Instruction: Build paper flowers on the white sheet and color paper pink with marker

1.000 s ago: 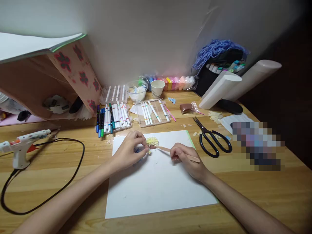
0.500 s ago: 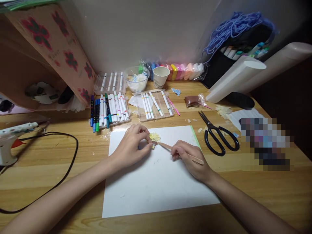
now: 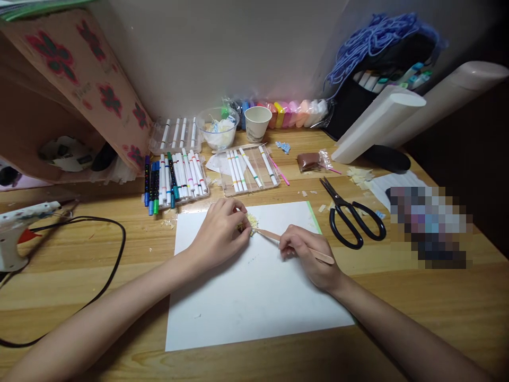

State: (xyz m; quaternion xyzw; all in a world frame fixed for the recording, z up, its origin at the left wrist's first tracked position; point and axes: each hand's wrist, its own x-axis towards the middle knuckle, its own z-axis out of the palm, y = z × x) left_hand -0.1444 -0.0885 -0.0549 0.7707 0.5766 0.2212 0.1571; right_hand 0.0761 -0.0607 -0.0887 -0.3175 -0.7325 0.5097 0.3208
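A sheet of white paper (image 3: 254, 302) lies on the wooden table, with a small heap of pale yellow shreds (image 3: 253, 220) near its far edge. My right hand (image 3: 308, 257) grips a flat wooden craft stick (image 3: 268, 235), whose tip points left and reaches the near side of the shreds. Beside the heap, my left hand (image 3: 222, 228) rests on the paper with thumb and fingers bent together. Its fingers cover part of the shreds, and what they pinch is hidden. Small dark specks show on the paper below.
Black-handled scissors (image 3: 352, 215) lie open at the right. Markers (image 3: 183, 172) in clear cases, a paper cup (image 3: 257, 124) and a plastic bowl (image 3: 218, 130) stand behind the paper. A glue gun (image 3: 19, 233) with a looping black cord is at the left; white tubes (image 3: 377, 127) lean at the right.
My left fingers have closed in over the shreds, and the brown piece seen at their tips is now hidden. The stick's tip has shifted slightly left. The whole view has moved a little.
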